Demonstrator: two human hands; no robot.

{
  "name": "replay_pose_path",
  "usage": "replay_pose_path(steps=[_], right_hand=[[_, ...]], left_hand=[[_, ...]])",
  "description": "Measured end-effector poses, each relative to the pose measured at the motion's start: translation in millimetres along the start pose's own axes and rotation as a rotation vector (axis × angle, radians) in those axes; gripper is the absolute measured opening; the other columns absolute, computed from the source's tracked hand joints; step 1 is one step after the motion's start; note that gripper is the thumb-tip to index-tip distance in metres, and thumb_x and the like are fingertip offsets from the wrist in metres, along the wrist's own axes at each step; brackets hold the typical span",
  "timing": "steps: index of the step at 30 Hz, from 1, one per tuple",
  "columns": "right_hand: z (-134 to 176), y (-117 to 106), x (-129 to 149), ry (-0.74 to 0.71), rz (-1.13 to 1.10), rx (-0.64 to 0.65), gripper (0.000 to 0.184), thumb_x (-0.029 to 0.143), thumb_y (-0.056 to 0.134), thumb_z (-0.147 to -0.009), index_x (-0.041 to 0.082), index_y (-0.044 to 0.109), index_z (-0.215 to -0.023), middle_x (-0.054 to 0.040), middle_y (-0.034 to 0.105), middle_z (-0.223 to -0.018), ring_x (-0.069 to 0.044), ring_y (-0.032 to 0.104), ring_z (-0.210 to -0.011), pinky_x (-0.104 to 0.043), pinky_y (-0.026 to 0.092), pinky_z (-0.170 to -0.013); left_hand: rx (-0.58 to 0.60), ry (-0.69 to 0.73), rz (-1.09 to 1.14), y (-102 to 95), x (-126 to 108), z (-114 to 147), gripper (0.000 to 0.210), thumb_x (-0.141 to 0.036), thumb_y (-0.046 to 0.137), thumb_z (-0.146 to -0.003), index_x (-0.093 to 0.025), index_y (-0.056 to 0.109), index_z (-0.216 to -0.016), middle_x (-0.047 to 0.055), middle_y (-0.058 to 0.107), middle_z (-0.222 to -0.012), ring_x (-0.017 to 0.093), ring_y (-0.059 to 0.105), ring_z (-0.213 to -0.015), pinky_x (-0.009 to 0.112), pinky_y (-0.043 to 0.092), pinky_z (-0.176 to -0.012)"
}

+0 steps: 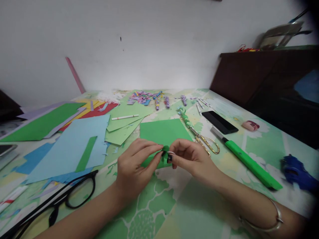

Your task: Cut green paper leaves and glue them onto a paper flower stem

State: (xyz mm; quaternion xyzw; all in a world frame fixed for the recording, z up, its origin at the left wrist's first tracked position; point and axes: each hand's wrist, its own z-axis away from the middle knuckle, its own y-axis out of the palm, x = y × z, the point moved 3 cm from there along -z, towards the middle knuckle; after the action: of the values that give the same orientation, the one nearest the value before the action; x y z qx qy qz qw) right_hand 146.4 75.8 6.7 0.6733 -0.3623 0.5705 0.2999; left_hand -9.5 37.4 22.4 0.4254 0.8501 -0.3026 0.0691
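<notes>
Black-framed eyeglasses (53, 215): one pair. Left hand (133, 162) and right hand (193, 155): fingers clamped on one small green paper piece (166, 148).

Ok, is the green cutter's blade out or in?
Out: the metal blade shows beyond the black collar at the green handle's far end.

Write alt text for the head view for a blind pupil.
The left hand and right hand meet at a small green piece, held over a green sheet on a patterned table. Scissors, a phone and a green-handled cutter lie right; coloured papers lie left.
</notes>
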Motion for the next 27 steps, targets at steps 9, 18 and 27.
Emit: replay_pose_path(steps=[9, 18, 27], right_hand=[[-0.4, 1.3, 1.8, -0.028, 0.006, 0.003, 0.013, 0.027, 0.061, -0.083, 0.016, 0.055, -0.078, 0.0013, 0.054, -0.070, -0.008, 0.052, -0.060, -0.024, 0.044, -0.058], [0.4, 0.7, 1.0, -0.047, 0.052, 0.007, 0.011, 0.025, 0.059, -0.084, 0.016, 0.056, -0.079, 0.0010, 0.054, -0.071, -0.009, 0.052, -0.062, -0.024, 0.044, -0.059], [0.5, 0.8, 2.0, -0.031, 0.062, -0.005, 0.014, 0.028, 0.061, -0.083, 0.016, 0.055, -0.078, 0.0014, 0.054, -0.068, -0.009, 0.052, -0.060, -0.024, 0.043, -0.058]], left_hand=[[0.016, -0.005, 0.025, 1.5, 1.9, -0.7, 0.016, -0.008, 0.063, -0.078, -0.020, 0.069, -0.088, 0.005, 0.070, -0.080, 0.017, 0.064, -0.076, 0.031, 0.053, -0.069], [0.067, -0.165, 0.072, 2.1, 3.2, -2.1, 0.010, -0.012, 0.063, -0.079, -0.018, 0.068, -0.085, 0.004, 0.071, -0.081, 0.015, 0.065, -0.075, 0.027, 0.051, -0.069], [0.033, -0.108, 0.038, 1.3, 1.9, 0.4, 0.011, -0.011, 0.064, -0.079, -0.020, 0.068, -0.083, 0.002, 0.072, -0.077, 0.015, 0.066, -0.072, 0.027, 0.051, -0.067]])
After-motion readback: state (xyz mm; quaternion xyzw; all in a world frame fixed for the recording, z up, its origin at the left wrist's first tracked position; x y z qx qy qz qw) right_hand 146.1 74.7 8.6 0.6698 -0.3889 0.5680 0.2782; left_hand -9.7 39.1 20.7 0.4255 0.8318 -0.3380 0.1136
